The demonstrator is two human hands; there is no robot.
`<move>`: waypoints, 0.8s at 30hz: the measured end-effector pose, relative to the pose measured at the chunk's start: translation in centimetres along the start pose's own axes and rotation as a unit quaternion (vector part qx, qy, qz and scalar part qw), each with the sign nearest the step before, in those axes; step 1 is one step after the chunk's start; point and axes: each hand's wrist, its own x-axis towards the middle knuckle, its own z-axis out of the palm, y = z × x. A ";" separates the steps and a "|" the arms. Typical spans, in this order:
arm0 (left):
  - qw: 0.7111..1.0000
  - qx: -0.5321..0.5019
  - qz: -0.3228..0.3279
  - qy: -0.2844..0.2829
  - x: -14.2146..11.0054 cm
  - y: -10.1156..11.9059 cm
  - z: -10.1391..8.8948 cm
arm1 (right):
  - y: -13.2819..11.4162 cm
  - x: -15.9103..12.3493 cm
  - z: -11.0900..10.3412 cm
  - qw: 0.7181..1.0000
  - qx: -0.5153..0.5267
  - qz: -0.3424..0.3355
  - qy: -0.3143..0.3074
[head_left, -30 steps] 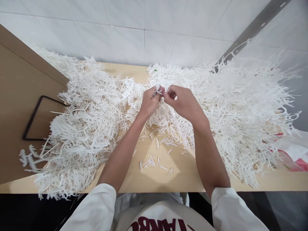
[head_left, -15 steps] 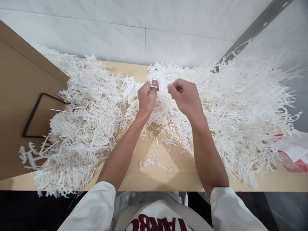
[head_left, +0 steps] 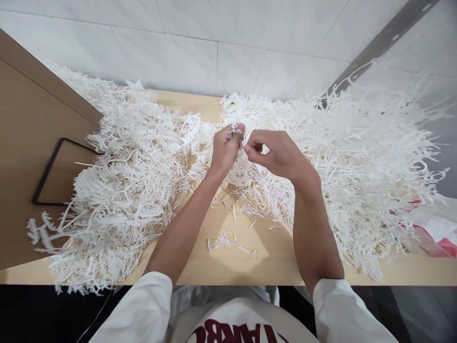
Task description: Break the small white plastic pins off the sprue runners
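Above the middle of the table, my left hand (head_left: 228,145) is closed around a small bunch of thin white plastic sprigs (head_left: 234,131), whose tips poke out past the thumb. Close on its right, my right hand (head_left: 267,147) pinches with thumb and forefinger; whatever lies between those fingertips is too small to make out. Beneath both hands a pile of white branching plastic pieces (head_left: 357,152) spreads to the right. A second white pile (head_left: 132,176) covers the left side. Short loose white sprigs (head_left: 219,240) are scattered on the wooden table (head_left: 235,269) nearer my body.
A brown panel (head_left: 39,124) with a black metal frame (head_left: 50,171) stands at the left. White wall tiles (head_left: 189,57) rise behind the table, with a grey slotted metal post (head_left: 378,45) at the right. A red and white plastic bag (head_left: 433,233) lies at the right edge.
My left hand has shifted slightly right with its bunch. My right hand has come lower and closer, its fingertips now beside the left hand.
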 end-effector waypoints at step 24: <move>0.999 -0.005 -0.040 0.032 -0.8 0.2 1.1 | 1.3 0.4 0.7 0.997 -0.078 0.006 0.014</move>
